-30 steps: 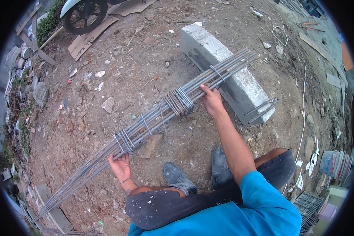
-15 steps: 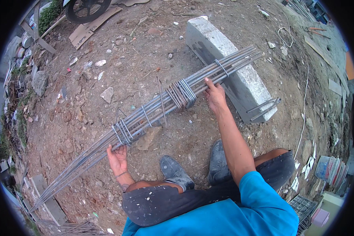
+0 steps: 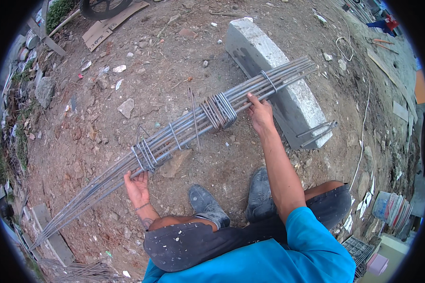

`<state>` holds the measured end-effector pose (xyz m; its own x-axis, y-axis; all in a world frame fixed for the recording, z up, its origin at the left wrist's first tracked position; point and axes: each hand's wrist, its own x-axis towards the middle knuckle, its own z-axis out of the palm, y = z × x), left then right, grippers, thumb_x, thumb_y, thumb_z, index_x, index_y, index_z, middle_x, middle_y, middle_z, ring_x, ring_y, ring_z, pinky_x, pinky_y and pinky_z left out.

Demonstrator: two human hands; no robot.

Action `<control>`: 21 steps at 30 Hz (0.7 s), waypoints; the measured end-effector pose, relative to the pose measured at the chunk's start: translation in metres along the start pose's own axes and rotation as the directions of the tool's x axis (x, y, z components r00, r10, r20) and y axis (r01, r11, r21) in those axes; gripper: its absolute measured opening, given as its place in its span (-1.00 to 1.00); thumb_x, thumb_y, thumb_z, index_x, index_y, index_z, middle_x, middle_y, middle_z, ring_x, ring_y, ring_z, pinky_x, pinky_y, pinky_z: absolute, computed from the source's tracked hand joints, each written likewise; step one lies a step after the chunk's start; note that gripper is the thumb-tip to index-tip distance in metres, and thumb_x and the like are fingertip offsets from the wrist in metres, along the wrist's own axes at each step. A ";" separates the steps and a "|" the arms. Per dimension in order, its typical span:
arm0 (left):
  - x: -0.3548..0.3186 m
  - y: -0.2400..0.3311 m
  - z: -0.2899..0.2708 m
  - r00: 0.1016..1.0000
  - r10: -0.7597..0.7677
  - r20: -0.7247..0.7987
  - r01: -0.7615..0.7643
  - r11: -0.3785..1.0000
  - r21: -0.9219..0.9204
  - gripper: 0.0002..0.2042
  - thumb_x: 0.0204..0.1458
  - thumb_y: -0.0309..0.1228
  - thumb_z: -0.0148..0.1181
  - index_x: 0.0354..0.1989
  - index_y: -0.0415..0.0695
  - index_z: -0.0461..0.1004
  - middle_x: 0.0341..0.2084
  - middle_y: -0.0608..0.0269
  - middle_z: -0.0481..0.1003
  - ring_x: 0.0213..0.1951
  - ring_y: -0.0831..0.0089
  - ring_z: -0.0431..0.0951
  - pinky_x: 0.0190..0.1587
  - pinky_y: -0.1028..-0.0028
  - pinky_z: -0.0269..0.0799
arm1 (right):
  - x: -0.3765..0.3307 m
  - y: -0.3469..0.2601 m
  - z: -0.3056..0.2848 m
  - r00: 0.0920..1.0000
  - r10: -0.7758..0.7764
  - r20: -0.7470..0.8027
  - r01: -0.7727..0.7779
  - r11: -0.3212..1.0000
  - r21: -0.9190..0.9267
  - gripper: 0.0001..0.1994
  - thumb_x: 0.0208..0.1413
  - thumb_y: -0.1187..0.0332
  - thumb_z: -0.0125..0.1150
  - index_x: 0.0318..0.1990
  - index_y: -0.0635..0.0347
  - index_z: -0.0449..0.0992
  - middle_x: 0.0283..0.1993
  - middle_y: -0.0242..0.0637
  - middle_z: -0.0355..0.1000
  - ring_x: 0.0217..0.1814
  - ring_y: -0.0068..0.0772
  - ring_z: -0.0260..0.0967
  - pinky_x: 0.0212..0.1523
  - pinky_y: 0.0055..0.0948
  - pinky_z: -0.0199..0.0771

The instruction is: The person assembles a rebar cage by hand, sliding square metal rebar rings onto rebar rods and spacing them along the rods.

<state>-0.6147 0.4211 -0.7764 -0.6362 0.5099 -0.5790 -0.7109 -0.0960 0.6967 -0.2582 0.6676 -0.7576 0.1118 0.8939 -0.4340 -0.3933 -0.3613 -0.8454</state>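
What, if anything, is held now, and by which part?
The steel rod bundle: right hand grips its near edge beside the concrete block; left hand supports it near the leftmost rings.

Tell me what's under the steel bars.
Under the steel bars: a concrete block at the right end, a stone and dirt near the middle. Whatever they cover is hidden.

The 1 view looked from the person's head, through the left of 2 wide fisheye cameras, and it faced downward. The bright blue cloth shirt (image 3: pixel 264 262) was nearest to the lens, at the lower edge. The left bare hand (image 3: pixel 138 190) and the right bare hand (image 3: pixel 261 114) were farther, in middle distance. The brown stony earth ground (image 3: pixel 170 56) filled the background, up to the black spoked wheel (image 3: pixel 104 16), which the top edge cut.
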 end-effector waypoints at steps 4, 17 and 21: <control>-0.003 0.000 0.002 1.000 -0.023 -0.003 0.023 1.000 0.014 -0.76 0.01 -0.27 0.13 -0.23 -0.13 0.32 -0.30 0.12 0.46 -0.24 0.32 0.50 -0.06 0.27 0.46 | -0.003 -0.002 -0.001 0.998 0.001 -0.062 -0.001 1.000 -0.005 -0.69 0.07 0.27 0.25 -0.13 0.25 0.36 -0.25 -0.39 0.37 -0.31 -0.58 0.33 -0.31 -0.54 0.35; 0.015 0.003 -0.001 0.994 0.086 0.071 -0.071 0.978 -0.197 -0.79 0.08 -0.39 0.14 -0.17 -0.23 0.39 -0.21 0.09 0.49 -0.13 0.26 0.50 0.01 0.27 0.44 | 0.005 0.003 0.002 0.995 0.074 0.066 -0.082 0.988 0.130 -0.69 0.06 0.33 0.25 -0.09 0.18 0.33 -0.16 -0.32 0.40 -0.15 -0.40 0.39 -0.13 -0.37 0.38; 0.010 0.004 0.001 0.996 0.081 0.029 -0.075 0.983 -0.166 -0.70 0.07 -0.41 0.15 -0.07 -0.29 0.34 -0.12 0.05 0.46 -0.06 0.26 0.47 0.03 0.34 0.44 | 0.004 0.003 0.000 0.994 0.076 0.076 -0.086 0.987 0.136 -0.66 0.07 0.34 0.24 -0.06 0.23 0.31 -0.13 -0.29 0.40 -0.09 -0.35 0.40 -0.11 -0.34 0.40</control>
<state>-0.6234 0.4266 -0.7791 -0.6828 0.5251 -0.5080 -0.7010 -0.2747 0.6582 -0.2588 0.6702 -0.7617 0.0123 0.8814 -0.4722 -0.5222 -0.3971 -0.7548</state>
